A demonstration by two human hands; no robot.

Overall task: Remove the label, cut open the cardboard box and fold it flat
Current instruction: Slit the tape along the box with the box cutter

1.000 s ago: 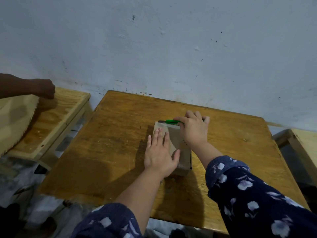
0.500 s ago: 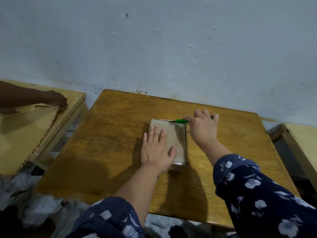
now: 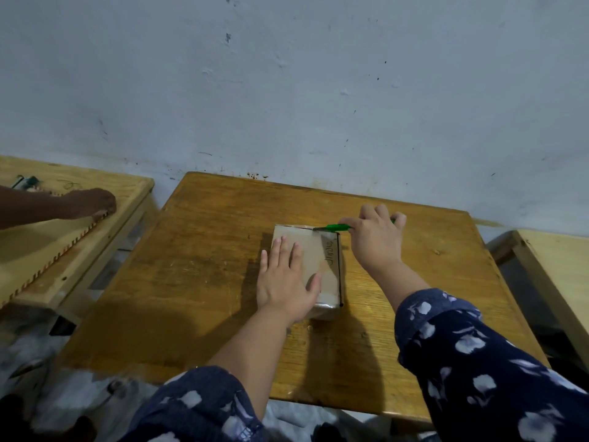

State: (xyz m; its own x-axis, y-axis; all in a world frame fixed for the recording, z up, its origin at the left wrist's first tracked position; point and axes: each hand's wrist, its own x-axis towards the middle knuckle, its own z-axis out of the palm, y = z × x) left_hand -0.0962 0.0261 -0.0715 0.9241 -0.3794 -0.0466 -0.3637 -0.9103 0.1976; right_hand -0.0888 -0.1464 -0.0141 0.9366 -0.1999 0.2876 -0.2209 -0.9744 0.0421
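On the wooden table (image 3: 204,282), roughly at its middle, I see the cardboard box (image 3: 314,250) lying flat with its taped top facing up. My left hand (image 3: 284,280) lies spread on that top, fingers straight, pressing down, I judge so the box cannot slide while the blade runs. My right hand (image 3: 377,239) is curled round a green cutter (image 3: 337,227), its tip meeting the far top edge near the right corner, which looks like the seam being slit. Keeping the left fingers well back of that edge seems sensible. Off to the left, another person's hand (image 3: 90,202) rests on a separate bench (image 3: 134,186)
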